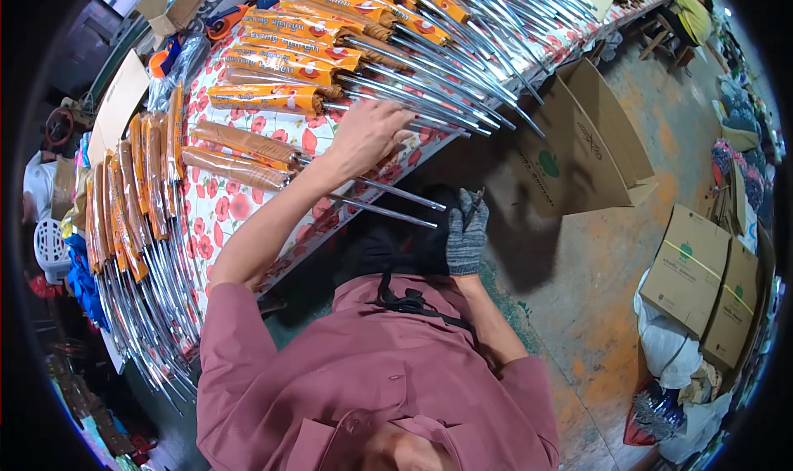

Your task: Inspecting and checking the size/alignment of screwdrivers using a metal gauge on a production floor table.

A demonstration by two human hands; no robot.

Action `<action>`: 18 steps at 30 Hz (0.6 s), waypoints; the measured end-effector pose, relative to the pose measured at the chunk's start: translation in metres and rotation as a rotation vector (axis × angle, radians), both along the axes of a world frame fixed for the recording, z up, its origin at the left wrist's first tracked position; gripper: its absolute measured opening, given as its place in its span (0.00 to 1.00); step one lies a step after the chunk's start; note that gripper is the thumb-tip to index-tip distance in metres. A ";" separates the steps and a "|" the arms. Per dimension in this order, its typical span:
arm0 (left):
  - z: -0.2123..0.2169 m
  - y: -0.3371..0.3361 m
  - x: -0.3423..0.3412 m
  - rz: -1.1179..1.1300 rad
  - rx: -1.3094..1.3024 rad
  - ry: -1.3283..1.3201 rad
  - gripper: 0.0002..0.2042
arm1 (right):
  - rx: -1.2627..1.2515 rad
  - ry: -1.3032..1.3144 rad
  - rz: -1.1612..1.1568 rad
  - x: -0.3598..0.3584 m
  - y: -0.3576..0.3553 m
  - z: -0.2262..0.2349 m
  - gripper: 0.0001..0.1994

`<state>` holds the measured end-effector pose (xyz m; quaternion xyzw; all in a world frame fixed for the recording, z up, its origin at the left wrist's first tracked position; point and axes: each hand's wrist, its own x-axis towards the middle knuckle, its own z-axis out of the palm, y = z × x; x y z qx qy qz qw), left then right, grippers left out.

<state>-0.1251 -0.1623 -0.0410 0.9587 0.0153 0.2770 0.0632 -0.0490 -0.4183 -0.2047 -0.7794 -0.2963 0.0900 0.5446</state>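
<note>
- Left hand [376, 132], bare, is over the metal rods [453, 101] at the near side of the heap, its fingers bent; from where I stand I cannot tell whether they pinch a rod or only rest there.
- Right hand [467, 241] (the odd one of the pair, in a grey knit glove [464, 258]) is near the waist with its fingers curled; whether they close on anything I cannot tell.
- Orange-wrapped sticks [289, 56], with brown heads and metal rods, lie heaped across the poppy-print tablecloth [216, 215], beyond the left hand.
- Two clear-wrapped sticks [238, 167] lie apart from that heap, passing beneath the left forearm, their rod ends jutting past the table edge.
- Another bunch of wrapped sticks [136, 190] fans out at the table's left end.
- An open cardboard carton [570, 161] is on the floor by the table; flatter brown boxes [686, 265] lie farther right.
</note>
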 end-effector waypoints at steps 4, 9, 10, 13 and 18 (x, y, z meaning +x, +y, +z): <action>-0.010 0.006 0.006 0.019 0.054 0.156 0.09 | -0.001 -0.078 0.020 0.005 0.015 0.001 0.25; -0.014 -0.003 -0.007 -0.097 -0.141 0.129 0.09 | 0.010 -0.067 0.064 0.000 0.018 -0.006 0.25; -0.014 -0.005 -0.008 -0.129 -0.175 0.073 0.09 | 0.010 -0.071 0.077 0.000 0.018 -0.007 0.25; -0.012 -0.008 -0.010 -0.130 -0.192 0.042 0.09 | 0.001 -0.087 0.083 -0.002 0.022 -0.008 0.26; -0.010 -0.010 -0.012 -0.153 -0.239 0.031 0.09 | 0.023 -0.021 0.081 -0.005 0.034 -0.001 0.26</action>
